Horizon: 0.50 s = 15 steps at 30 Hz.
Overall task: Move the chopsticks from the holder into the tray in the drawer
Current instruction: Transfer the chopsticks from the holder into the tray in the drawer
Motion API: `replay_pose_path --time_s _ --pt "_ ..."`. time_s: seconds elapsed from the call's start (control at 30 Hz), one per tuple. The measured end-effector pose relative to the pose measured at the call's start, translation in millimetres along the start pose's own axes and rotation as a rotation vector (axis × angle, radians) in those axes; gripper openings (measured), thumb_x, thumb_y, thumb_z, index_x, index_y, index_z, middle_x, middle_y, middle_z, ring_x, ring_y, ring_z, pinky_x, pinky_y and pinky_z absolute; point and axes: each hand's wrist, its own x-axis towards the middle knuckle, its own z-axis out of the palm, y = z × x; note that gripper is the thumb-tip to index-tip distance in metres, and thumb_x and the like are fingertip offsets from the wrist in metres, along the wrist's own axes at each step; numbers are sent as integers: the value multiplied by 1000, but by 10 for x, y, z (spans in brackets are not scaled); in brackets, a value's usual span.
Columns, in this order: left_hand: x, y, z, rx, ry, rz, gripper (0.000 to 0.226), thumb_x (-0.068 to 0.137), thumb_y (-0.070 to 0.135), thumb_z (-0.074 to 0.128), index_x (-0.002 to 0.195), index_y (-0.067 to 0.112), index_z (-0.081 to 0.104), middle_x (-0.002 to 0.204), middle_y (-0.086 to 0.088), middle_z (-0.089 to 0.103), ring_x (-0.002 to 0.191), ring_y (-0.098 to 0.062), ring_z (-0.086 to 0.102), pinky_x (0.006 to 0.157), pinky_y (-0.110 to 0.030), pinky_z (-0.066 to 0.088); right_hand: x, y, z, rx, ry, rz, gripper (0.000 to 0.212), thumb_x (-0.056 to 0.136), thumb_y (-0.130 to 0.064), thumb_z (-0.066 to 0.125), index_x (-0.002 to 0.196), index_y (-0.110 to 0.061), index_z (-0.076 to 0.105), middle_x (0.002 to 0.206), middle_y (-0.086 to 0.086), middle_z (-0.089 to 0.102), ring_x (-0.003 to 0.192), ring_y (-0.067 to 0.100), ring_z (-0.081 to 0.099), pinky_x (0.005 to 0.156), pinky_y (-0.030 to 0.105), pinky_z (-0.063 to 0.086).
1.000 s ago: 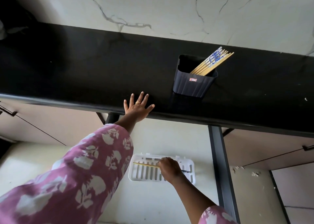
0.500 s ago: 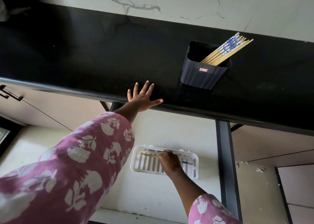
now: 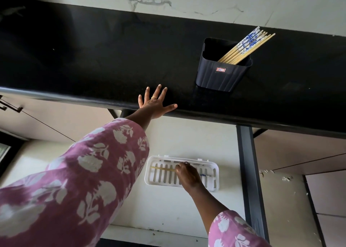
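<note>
While the left hand [image 3: 155, 104] lies flat on the front edge of the black surface [image 3: 93, 59] with its fingers spread wide and straight, the right hand [image 3: 187, 175] is down in the open drawer [image 3: 168, 209] below, its fingers curled over a chopstick [image 3: 162, 169] that lies lengthwise across the white slotted tray [image 3: 148, 172]. That chopstick's pale wooden part sticks out to the left of the knuckles, and a short bit of its blue-patterned end shows to the right of the hand, so the hand covers its middle. A bundle of chopsticks [image 3: 247, 46] stands tilted in the dark ribbed holder [image 3: 221, 74], leaning toward its far right corner with the blue-and-white ends up. The holder sits on the surface well to the right of the left hand and apart from it. Both arms wear pink sleeves [image 3: 84, 181] with a white floral print, and a ring [image 3: 153, 97] shows on the left hand.
</note>
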Motion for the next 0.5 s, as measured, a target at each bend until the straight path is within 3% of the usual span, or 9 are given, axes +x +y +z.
replay_pose_path --time_s 0.1,0.2,0.3,0.5 --pt "-25 7 -23 -7 -9 -3 85 85 74 33 150 38 -7 158 16 -18 145 -25 -22 116 -51 -8 -76 56 -22 -8 67 -97 43 18 3 79 47 -19 57 46 -5 55 45 11 57 36 14 37" --pt "-41 14 -31 -6 -18 -5 85 85 73 34 150 39 -8 158 16 -18 145 -24 -22 116 -51 -8 -105 144 -203 -47 253 -240 35 38 5 73 65 -16 67 59 -4 62 56 14 61 44 17 47" --pt "-45 16 -53 -1 -38 -7 85 85 74 33 150 39 -9 157 16 -20 145 -24 -23 116 -51 -7 -6 265 -477 7 448 -327 27 64 6 53 77 -10 70 70 1 67 64 18 65 53 23 55" --pt "-58 31 -106 10 -93 -17 86 85 74 33 150 39 -11 157 16 -22 145 -24 -23 117 -49 -6 346 588 -1354 -76 854 -276 26 79 -3 49 87 -6 74 78 7 72 69 22 69 63 27 56"
